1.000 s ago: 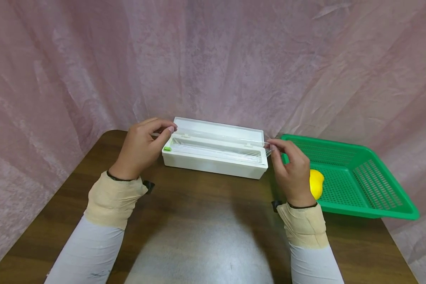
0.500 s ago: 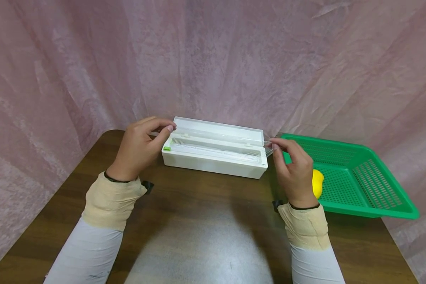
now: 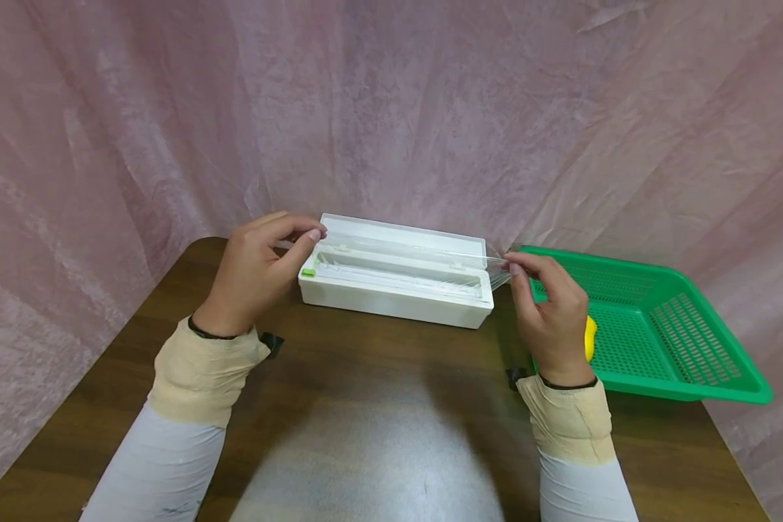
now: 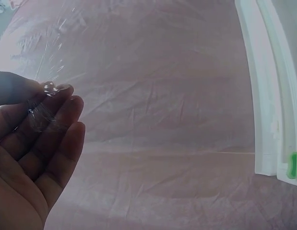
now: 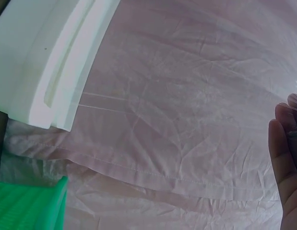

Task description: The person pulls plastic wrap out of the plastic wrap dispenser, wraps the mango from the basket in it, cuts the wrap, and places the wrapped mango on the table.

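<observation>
A white box (image 3: 391,306) stands on the table with its lid (image 3: 401,230) tilted back. Clear plastic film (image 3: 424,251) stretches above it from hand to hand. My left hand (image 3: 254,264) pinches the film between thumb and fingertips at the box's left end; in the left wrist view that hand (image 4: 38,129) has film bunched at its fingertips. Off the box's right end, my right hand (image 3: 551,312) pinches the other side of the film. The right wrist view shows only part of this hand (image 5: 287,153) at the edge.
A green basket (image 3: 724,333) stands to the right, with a yellow object (image 3: 589,338) in it, partly hidden behind my right hand. A pink curtain (image 3: 391,109) hangs behind the brown table (image 3: 365,406). A green tab (image 3: 309,272) sits at the box's left end.
My right hand has moved a little to the right, still pinching the film, and covers more of the yellow object. My left hand has barely shifted.
</observation>
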A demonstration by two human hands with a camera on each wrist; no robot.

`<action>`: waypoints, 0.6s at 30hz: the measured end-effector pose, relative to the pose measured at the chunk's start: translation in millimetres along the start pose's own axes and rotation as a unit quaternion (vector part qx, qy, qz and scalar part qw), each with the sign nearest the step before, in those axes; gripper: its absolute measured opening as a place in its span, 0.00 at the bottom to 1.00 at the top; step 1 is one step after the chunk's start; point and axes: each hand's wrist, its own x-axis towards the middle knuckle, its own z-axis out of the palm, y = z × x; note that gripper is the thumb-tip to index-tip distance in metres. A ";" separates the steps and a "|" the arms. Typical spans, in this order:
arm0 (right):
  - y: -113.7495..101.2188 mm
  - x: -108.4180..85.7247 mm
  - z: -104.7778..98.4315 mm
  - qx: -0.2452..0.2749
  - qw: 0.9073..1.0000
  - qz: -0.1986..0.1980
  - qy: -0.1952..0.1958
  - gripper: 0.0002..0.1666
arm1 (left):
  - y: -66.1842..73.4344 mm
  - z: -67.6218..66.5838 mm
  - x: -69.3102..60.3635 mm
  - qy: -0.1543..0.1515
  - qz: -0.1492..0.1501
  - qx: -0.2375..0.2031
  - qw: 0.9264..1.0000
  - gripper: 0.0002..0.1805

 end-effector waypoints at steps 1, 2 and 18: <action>-0.3 0.3 -0.4 0.001 1.000 0.001 0.001 0.11 | 0.8 -0.7 0.0 -0.001 0.000 0.000 1.000 0.07; -0.7 0.6 -0.8 0.000 1.000 0.001 0.001 0.10 | 1.7 -1.5 0.0 -0.002 0.000 0.000 1.000 0.08; -12.3 -2.3 -2.8 0.007 1.000 0.004 -0.003 0.11 | 8.3 -14.5 -5.7 -0.043 -0.003 0.005 0.999 0.06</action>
